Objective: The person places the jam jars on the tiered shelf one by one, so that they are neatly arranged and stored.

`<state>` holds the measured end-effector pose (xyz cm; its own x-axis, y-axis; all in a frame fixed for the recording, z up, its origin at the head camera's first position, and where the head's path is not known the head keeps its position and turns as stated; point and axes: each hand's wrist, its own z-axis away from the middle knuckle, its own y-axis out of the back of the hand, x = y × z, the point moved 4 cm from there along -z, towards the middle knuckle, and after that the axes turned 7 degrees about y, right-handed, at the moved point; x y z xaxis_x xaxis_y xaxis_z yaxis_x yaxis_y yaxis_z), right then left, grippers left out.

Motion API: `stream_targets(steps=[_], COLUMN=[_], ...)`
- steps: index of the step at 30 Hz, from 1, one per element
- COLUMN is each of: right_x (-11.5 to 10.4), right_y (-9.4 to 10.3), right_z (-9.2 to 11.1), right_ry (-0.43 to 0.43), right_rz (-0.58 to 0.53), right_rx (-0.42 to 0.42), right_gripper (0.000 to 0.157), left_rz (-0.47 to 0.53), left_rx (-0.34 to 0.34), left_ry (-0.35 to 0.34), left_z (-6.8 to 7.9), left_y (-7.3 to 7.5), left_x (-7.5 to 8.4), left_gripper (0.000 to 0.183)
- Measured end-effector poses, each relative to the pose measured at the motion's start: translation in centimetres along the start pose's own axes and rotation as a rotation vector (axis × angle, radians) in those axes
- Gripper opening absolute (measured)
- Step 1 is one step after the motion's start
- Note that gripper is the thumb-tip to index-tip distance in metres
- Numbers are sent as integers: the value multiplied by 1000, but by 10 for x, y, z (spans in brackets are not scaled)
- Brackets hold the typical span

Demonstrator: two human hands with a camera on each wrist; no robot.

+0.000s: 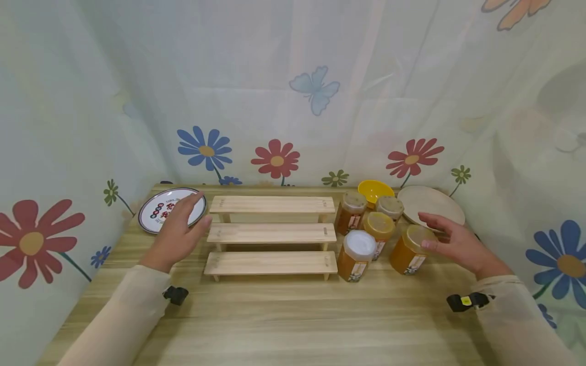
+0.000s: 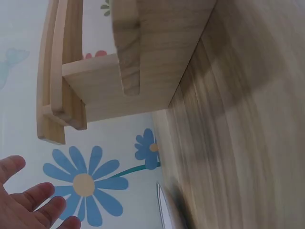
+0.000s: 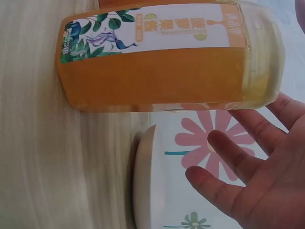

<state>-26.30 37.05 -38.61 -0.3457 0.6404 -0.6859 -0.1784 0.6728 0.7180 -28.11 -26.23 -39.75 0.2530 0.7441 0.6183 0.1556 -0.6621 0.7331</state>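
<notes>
My right hand (image 1: 458,246) is beside the rightmost jar (image 1: 405,256), its fingers spread around the lid side without curling round it. Amber contents and a white label with a bird and leaves show on that jar (image 3: 157,81) in the right wrist view. Several similar jars stand close by, one with a white lid (image 1: 360,244), others with yellowish or clear lids. My left hand (image 1: 176,236) hovers with relaxed fingers between the printed plate (image 1: 153,203) and a three-tier wooden rack (image 1: 272,234). It holds nothing.
Behind the jars sits a yellow bowl (image 1: 375,189), and a beige plate (image 1: 430,201) lies at the back right. The wooden table (image 1: 274,325) meets a flower-printed curtain (image 1: 256,91) at the back and sides.
</notes>
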Motion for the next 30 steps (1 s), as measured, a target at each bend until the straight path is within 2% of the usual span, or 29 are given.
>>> stream_targets(steps=[6,14,22,30], right_x=[2,8,10,16], right_y=[-3,-7,-9,-13], right_z=[3,3,5,6], right_ry=[-41,-52,-67,-56], right_rz=[10,6,-98,-141], right_rx=[8,1,-11,-6], right_gripper=[74,73,71,73], left_rz=[106,223,384,441], left_rx=[29,1,1,11], left_ry=[18,111,146,246], left_z=[-9,-17,-23,-28], left_y=[-12,-26,-40,-54], left_x=[-4,-4,-2,-6], left_gripper=[66,65,59,58])
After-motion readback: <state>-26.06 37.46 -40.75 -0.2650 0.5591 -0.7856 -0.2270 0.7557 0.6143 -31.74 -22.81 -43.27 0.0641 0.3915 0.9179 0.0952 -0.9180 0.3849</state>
